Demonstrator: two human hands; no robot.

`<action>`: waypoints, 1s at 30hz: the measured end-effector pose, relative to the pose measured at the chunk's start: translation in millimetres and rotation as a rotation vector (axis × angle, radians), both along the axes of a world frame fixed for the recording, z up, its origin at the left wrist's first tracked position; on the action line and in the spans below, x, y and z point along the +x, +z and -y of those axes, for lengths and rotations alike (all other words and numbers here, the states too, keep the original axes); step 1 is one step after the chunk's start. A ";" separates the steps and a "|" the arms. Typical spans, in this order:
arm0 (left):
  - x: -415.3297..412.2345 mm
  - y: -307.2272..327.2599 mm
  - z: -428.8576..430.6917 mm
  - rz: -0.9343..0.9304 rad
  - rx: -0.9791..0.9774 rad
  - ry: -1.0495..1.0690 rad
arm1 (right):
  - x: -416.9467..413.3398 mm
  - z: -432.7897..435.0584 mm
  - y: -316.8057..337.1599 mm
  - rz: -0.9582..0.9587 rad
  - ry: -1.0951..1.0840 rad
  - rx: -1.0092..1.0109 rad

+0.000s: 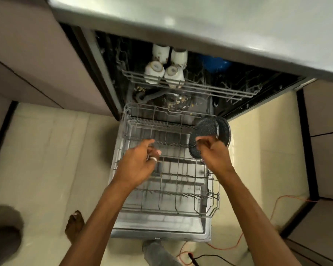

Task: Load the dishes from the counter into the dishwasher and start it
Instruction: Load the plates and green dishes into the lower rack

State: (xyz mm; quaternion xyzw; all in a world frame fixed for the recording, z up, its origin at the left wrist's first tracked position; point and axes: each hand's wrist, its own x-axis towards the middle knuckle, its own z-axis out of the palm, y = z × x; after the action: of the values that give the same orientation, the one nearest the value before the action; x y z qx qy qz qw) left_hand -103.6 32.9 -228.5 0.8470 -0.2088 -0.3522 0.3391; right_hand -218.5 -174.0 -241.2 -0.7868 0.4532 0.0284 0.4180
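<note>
The dishwasher stands open with its lower rack [210,212] pulled out over the lowered door [161,232]. Two dark speckled plates stand on edge at the rack's back right, a front plate [204,129] and a rear plate [225,131]. My right hand [212,150] is at the front plate's lower edge, thumb across its face and fingers curled round its rim. My left hand [140,160], with a ring on one finger, hovers over the middle of the rack, fingers loosely curled and holding nothing. The upper rack [200,87] holds several white cups [155,71] and a blue bowl [215,63].
The grey counter edge [200,25] overhangs the dishwasher. Cabinet fronts flank it left and right. An orange cord [273,212] and a black cable [210,257] lie on the tiled floor at the right. My bare foot [74,225] stands left of the door.
</note>
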 end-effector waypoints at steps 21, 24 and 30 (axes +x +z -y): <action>208.3 383.3 -404.9 0.389 -0.282 0.432 | 266.3 -433.9 399.1 0.493 0.366 0.214; 245.0 395.3 -435.2 0.397 -0.304 0.495 | 314.0 -470.4 419.8 0.525 0.461 0.216; 328.2 402.5 -467.6 0.385 -0.305 0.571 | 417.1 -502.4 428.5 0.568 0.555 0.220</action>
State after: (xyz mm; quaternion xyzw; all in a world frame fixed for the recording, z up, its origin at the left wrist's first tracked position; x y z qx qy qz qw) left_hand 224.5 500.5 174.0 0.8616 -0.0743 -0.0427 0.5002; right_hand 198.7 328.4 187.3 -0.8064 0.0846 -0.0300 0.5846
